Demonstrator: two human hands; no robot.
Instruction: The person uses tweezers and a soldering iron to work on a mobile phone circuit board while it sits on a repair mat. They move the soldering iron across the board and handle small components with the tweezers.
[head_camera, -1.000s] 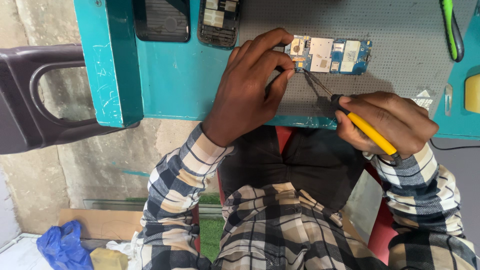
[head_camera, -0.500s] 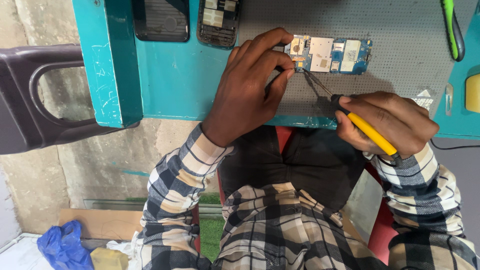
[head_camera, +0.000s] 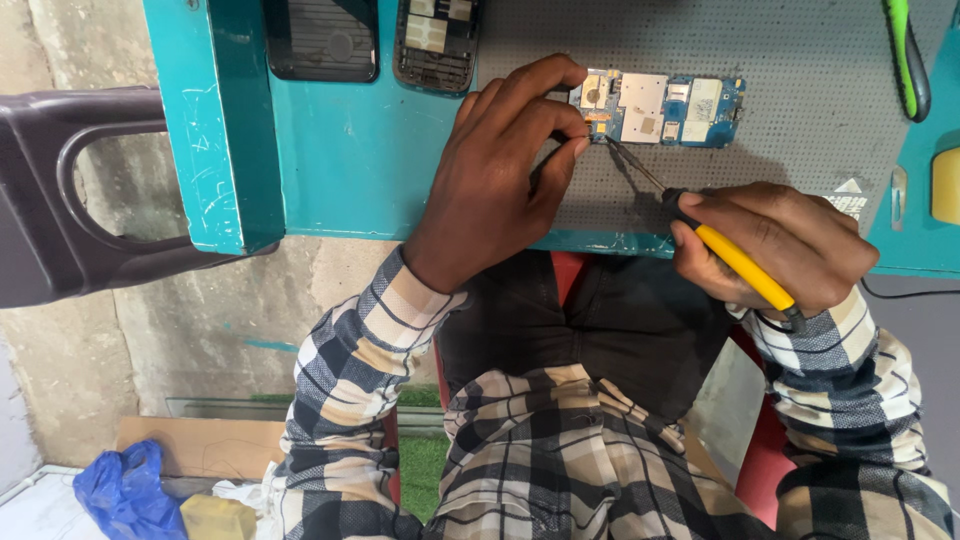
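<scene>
left hand (head_camera: 500, 180) fingers pin blue circuit board (head_camera: 660, 108) on grey mat, teal tabletop (head_camera: 340, 150) | right hand (head_camera: 775, 245) grips yellow screwdriver (head_camera: 735, 262), tip at board's left corner | risk: tip slips, gouges parts or pricks fingertip if board shifts

Phone repair bench, small workshop.
Teal worktable (head_camera: 340, 150) with grey perforated mat (head_camera: 800, 80): bare blue circuit board (head_camera: 665, 108) on it, opened phones (head_camera: 437, 40) left of board, green-handled tool (head_camera: 905, 55) right.

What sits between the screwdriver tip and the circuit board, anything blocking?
Nothing visible. The right hand holds the yellow-handled screwdriver, whose tip reaches the left end of the blue circuit board unobstructed. The left hand pinches that same end, its fingertips beside the tip, not across it.
</scene>
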